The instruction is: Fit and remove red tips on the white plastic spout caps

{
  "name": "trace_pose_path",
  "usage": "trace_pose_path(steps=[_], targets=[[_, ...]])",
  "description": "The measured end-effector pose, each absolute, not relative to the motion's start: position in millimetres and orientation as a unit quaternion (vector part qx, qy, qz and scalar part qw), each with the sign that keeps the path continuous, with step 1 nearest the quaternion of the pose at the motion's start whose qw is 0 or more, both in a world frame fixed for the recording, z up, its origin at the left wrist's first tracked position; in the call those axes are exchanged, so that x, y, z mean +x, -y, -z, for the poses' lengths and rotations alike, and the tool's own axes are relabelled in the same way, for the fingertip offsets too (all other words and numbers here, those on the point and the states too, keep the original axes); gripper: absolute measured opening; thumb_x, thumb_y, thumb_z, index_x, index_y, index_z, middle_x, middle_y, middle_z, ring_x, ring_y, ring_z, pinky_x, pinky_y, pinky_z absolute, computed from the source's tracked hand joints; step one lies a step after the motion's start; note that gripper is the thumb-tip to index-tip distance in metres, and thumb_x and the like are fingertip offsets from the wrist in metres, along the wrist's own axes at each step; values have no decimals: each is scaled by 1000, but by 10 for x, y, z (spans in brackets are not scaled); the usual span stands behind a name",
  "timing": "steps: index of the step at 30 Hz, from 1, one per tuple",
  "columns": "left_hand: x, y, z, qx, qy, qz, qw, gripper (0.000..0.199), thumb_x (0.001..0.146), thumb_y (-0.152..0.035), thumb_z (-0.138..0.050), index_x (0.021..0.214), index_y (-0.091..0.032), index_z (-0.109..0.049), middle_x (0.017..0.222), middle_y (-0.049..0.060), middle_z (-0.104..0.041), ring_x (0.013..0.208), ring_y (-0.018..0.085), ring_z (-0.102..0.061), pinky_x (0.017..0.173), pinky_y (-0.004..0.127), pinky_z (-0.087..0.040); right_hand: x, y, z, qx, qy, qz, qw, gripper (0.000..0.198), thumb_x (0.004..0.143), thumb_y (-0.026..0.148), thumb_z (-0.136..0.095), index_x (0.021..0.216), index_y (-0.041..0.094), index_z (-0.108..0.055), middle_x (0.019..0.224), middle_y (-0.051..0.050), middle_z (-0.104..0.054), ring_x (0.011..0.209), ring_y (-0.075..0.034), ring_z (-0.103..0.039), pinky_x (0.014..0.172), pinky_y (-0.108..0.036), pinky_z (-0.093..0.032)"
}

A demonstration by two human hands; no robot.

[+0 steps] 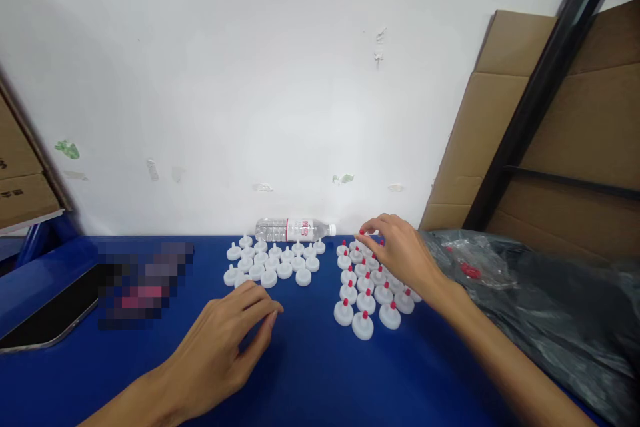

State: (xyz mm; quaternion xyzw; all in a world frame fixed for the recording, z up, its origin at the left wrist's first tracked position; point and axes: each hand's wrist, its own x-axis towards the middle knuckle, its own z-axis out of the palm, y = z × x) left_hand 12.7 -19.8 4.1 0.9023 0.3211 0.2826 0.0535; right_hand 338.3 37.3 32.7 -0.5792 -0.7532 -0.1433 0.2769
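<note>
Left of the clear bottle and nearer the person, the left hand hovers back upward, wrist angled inward, fingers curled together and thumb tip close by the forefinger; whether anything is gripped there I cannot tell. Just in front of the bottle stand plain white caps, nozzles up: likely light, stiff plastic, smooth enough to skid on the blue table, best held by the rim. To the bottle's right and nearer the person, red-tipped caps sit in a close group; over its far end the right hand reaches in, forearm slanting, thumb and forefinger pinching a small red tip, probably light and easily dropped, so best taken by its sides. Farther right of the bottle, a clear bag holds red pieces
</note>
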Motion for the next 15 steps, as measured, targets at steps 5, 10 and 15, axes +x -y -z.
trace_pose_path(steps=[5, 10, 15], targets=[[113, 163, -31, 902, -338, -265, 32, 32, 106, -20, -36, 101, -19, -68, 90, 7, -66, 86, 20, -58, 66, 29, -50, 3365, -795, -391, -638, 734, 108, 207, 20, 100, 34, -61, 108, 18, -70, 106, -7, -71, 97, -22, -66, 91, -43, -52], [67, 102, 24, 897, -360, -258, -4, 29, 104, -19, -38, 100, -20, -67, 93, 7, -65, 90, 22, -56, 67, 32, -51, 3283, -1087, -327, -663, 733, 66, 140, 33, 100, 37, -63, 128, 19, -61, 129, -10, -62, 106, -23, -65, 90, -44, -57], [54, 92, 39, 902, -372, -216, -14, 27, 103, -17, -39, 100, -20, -65, 99, 8, -63, 94, 24, -55, 71, 35, -52, 3192, -1167, -266, -667, 737, 42, 99, 34, 99, 37, -63, 128, 19, -60, 129, -10, -62, 107, -24, -65, 90, -45, -56]])
